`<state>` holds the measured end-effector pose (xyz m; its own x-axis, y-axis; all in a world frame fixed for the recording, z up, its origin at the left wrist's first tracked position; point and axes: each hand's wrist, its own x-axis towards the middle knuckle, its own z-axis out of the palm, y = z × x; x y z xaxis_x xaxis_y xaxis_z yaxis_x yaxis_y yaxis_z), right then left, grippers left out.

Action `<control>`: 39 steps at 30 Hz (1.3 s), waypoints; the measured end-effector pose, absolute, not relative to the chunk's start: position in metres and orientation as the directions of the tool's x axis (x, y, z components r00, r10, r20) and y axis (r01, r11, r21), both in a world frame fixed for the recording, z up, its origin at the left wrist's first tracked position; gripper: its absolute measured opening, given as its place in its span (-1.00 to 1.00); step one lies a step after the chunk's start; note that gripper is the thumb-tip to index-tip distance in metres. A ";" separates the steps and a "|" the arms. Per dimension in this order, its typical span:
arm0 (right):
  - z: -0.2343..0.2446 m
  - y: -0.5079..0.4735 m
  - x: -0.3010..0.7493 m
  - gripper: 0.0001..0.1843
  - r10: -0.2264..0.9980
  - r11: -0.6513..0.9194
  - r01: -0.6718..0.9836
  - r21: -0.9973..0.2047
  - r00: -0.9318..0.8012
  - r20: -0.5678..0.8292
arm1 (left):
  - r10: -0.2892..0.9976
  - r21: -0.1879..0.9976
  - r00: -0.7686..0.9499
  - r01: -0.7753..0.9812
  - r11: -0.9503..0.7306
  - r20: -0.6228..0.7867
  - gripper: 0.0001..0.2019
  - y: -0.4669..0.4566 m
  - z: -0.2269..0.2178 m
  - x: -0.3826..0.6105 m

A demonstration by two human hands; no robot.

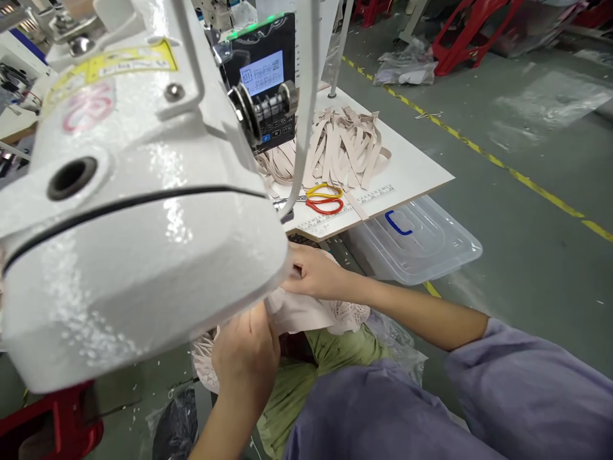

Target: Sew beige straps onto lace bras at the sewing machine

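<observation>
A large white sewing machine head [134, 211] fills the left half of the view and hides the needle area. Just below its right end, my right hand [313, 271] pinches a pale pink lace fabric piece [311, 316] at the table edge. My left hand [246, 358] grips the same fabric lower down, fingers curled into it. The fabric drapes over my lap, above a green cloth [330, 361].
On the white table [412, 176] lie a pile of beige elastic strips [345, 147] and scissors with yellow and red handles [324, 198]. A control panel with a lit screen [262, 73] stands behind. A clear plastic bin lid [416, 239] sits beside the table; red stools [472, 32] stand far off.
</observation>
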<state>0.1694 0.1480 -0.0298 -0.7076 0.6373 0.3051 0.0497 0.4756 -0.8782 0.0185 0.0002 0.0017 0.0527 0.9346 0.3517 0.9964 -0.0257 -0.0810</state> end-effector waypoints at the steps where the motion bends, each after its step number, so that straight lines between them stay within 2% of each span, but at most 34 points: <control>1: -0.030 0.147 0.171 -0.58 0.654 0.459 0.052 -0.887 -0.696 0.297 | 0.928 -0.072 0.074 0.996 -0.051 0.364 -0.82 0.001 0.001 0.019; 5: -0.030 0.145 0.175 -0.60 0.700 0.411 0.063 -0.910 -0.661 0.270 | 0.919 -0.056 0.112 0.994 -0.098 0.378 -0.82 0.000 -0.004 0.016; 9: -0.031 0.138 0.174 -0.66 0.698 0.446 0.062 -0.893 -0.649 0.304 | 0.935 0.045 -0.006 0.999 -0.011 0.355 -0.78 -0.007 -0.005 0.009; 13: -0.036 0.130 0.177 -0.60 0.750 0.378 0.097 -0.921 -0.616 0.243 | 0.929 0.347 -0.241 0.928 0.136 0.281 -0.75 -0.017 -0.002 0.006; 15: -0.040 0.128 0.182 -0.56 0.779 0.332 0.133 -0.934 -0.597 0.191 | 0.912 0.522 -0.366 0.823 0.223 0.186 -0.70 -0.019 0.001 0.004; 17: -0.042 0.125 0.187 -0.60 0.791 0.294 0.182 -0.938 -0.597 0.132 | 0.914 0.650 -0.401 0.710 0.272 0.056 -0.64 -0.019 0.006 -0.001; 20: -0.040 0.113 0.196 -0.76 0.770 0.267 0.235 -0.934 -0.635 0.061 | 0.942 0.715 -0.306 0.626 0.310 -0.141 -0.58 -0.016 0.012 -0.008; 23: -0.031 0.085 0.207 -0.74 0.683 0.218 0.181 -0.959 -0.730 0.018 | 0.948 0.774 -0.114 0.552 0.309 -0.297 -0.59 -0.016 0.013 -0.010; 26: -0.020 0.052 0.213 -0.73 0.552 0.072 0.096 -0.993 -0.833 -0.040 | 0.938 0.881 0.039 0.359 0.308 -0.344 -0.64 -0.027 0.010 -0.010; 29: -0.020 0.032 0.199 -0.70 0.464 -0.121 0.046 -0.992 -0.880 -0.097 | 0.938 0.911 -0.129 0.230 0.343 -0.321 -0.63 -0.048 0.013 -0.018; 31: -0.028 0.028 0.176 -0.53 0.405 -0.289 -0.011 -0.957 -0.908 -0.112 | 0.919 0.899 -0.245 0.240 0.367 -0.310 -0.64 -0.062 0.020 -0.027; 33: -0.041 0.028 0.149 -0.37 0.376 -0.522 -0.059 -0.851 -0.911 -0.168 | 0.910 0.865 -0.277 0.316 0.389 -0.308 -0.66 -0.072 0.026 -0.036; 35: -0.056 0.027 0.125 -0.44 0.408 -0.718 -0.109 -0.688 -0.866 -0.288 | 0.914 0.810 -0.245 0.427 0.402 -0.324 -0.66 -0.078 0.025 -0.043; 37: -0.070 0.025 0.112 -0.57 0.479 -0.770 -0.177 -0.613 -0.795 -0.372 | 0.911 0.748 -0.276 0.521 0.410 -0.307 -0.69 -0.080 0.013 -0.046; 39: -0.082 0.021 0.110 -0.65 0.614 -0.658 -0.214 -0.722 -0.708 -0.349 | 0.872 0.742 -0.433 0.502 0.444 -0.229 -0.73 -0.081 -0.009 -0.044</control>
